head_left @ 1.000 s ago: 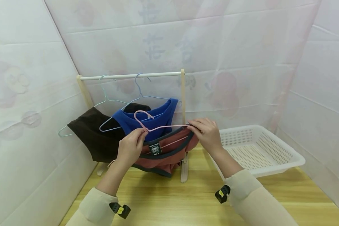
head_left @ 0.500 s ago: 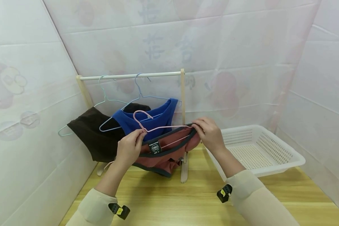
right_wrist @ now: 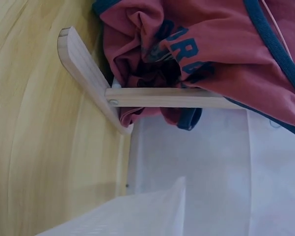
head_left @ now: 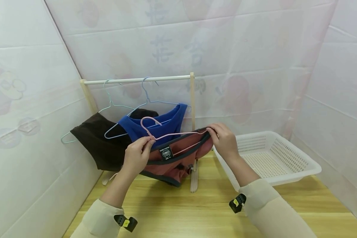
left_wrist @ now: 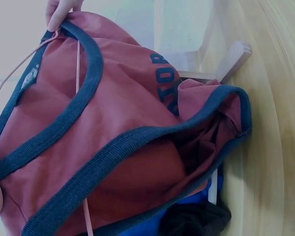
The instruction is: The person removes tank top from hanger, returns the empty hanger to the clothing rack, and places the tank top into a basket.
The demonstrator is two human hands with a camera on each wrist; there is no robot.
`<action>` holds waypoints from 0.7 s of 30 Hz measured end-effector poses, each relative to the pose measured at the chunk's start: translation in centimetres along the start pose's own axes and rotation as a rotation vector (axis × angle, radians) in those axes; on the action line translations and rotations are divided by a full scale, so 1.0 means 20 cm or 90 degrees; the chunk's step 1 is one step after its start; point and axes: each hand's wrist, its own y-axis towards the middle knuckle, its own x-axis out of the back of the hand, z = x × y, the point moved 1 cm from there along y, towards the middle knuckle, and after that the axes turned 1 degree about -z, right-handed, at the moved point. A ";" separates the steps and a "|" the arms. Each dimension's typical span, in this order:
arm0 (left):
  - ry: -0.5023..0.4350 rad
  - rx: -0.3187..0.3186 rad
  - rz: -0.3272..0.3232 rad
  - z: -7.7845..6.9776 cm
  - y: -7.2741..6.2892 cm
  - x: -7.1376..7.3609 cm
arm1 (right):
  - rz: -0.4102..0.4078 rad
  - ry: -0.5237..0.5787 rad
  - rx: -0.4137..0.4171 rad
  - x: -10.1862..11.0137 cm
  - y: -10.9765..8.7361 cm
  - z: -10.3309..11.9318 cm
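A dusty-red tank top [head_left: 178, 172] with dark trim hangs on a pink wire hanger [head_left: 178, 134] between my hands. My left hand [head_left: 138, 153] pinches the hanger just below its hook, thumb against fingers. With thumb and fingertips, my right hand [head_left: 224, 140] grips the dark-trimmed strap at the hanger's right end. A black label [head_left: 166, 153] shows inside the neckline. In the left wrist view, dark lettering [left_wrist: 164, 83] runs across the red cloth, and the hem opening gapes. The lower hanger wire comes out past the trim on the left.
Behind stands a wooden rack [head_left: 192, 99] with a white rod [head_left: 137, 80]. A blue tank top [head_left: 174, 117] and a dark brown garment [head_left: 107, 145] hang from it on light blue hangers. To the right, a white plastic basket [head_left: 310, 170] sits on the wooden table [head_left: 178, 215].
My right hand has moved a little to the right, drawing the red tank top's strap along the hanger's end. My left hand stays nearly in place at the hook.
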 end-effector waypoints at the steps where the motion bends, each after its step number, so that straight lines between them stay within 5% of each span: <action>1: 0.001 0.005 0.002 0.00 0.00 0.00 | -0.001 0.001 -0.006 0.00 0.00 0.00; 14: 0.003 0.026 0.010 -0.02 0.00 0.00 | -0.025 0.020 -0.094 0.00 -0.01 -0.04; 21: -0.018 0.051 0.014 -0.02 -0.01 0.00 | -0.012 0.125 -0.212 -0.01 -0.03 -0.04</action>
